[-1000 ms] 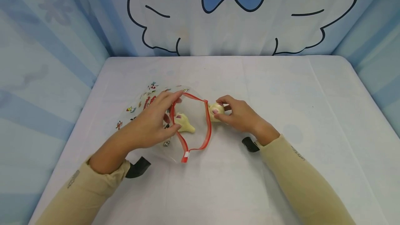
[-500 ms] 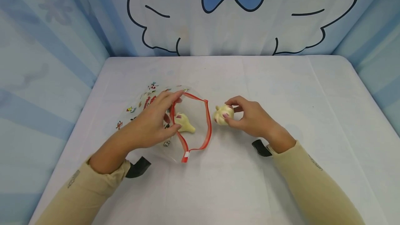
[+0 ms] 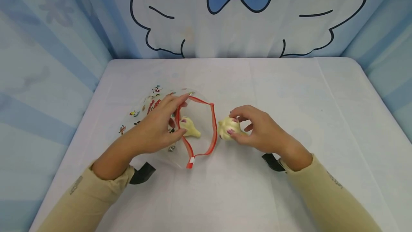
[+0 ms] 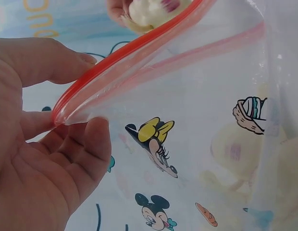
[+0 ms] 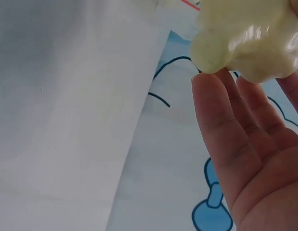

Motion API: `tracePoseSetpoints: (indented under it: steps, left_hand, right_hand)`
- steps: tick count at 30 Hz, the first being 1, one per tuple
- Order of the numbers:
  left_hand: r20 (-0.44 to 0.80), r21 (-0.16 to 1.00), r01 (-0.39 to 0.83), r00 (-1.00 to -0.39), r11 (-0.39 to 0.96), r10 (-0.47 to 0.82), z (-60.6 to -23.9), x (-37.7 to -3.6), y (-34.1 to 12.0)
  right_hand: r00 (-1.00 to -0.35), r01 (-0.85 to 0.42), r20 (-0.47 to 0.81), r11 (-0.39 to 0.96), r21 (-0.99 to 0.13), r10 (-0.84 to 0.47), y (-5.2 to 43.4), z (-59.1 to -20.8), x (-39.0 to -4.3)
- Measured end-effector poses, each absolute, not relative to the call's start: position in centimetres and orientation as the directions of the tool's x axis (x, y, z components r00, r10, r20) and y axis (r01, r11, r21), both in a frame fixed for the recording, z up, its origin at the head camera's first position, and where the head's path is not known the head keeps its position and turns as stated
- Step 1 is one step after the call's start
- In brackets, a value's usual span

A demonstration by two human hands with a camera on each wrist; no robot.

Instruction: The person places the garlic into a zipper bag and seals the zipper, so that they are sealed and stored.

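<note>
A pale blue-and-white curtain (image 3: pixel 235 33) hangs beyond the clear, cartoon-printed plastic bag with a red mouth (image 3: pixel 215 126); a white cloth-covered table (image 3: pixel 273 196) lies beneath that bag. The left hand (image 3: pixel 156 128) grips the bag's mouth, hiding part of it. Just right of the bag, the right hand (image 3: pixel 262 130) pinches a cream, purple-marked garlic bulb (image 3: pixel 226 129). A long-necked, pale-yellow bulb (image 3: pixel 191 129) sits within the bag. Since half a second ago, the right hand and its bulb have shifted nearer the person; the bag has stayed.
</note>
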State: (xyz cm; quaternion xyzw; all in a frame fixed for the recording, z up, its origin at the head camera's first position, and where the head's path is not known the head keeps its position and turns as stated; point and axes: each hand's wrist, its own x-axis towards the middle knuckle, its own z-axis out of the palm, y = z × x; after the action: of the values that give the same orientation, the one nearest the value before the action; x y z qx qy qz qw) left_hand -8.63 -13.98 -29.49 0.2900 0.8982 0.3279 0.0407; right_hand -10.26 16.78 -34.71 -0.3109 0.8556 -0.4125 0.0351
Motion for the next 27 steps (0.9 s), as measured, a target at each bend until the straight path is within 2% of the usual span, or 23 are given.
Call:
tracePoseSetpoints:
  steps: [4,19,27]
  left_hand:
    - [0.115,0.61,0.491,-0.831,0.622,0.544,-29.5,-8.6,-14.0]
    - [0.124,0.608,0.501,-0.826,0.616,0.549,-29.5,-8.7,-14.0]
    - [0.132,0.61,0.509,-0.821,0.607,0.555,-29.5,-8.7,-14.0]
  right_hand:
    - [-0.795,-0.525,0.231,0.444,-0.726,-0.562,16.0,-34.8,-9.9]
    - [-0.791,-0.574,0.254,0.531,-0.623,-0.557,13.6,-35.4,-9.1]
    - [-0.743,-0.657,0.327,0.546,-0.519,-0.584,11.6,-36.8,-8.1]
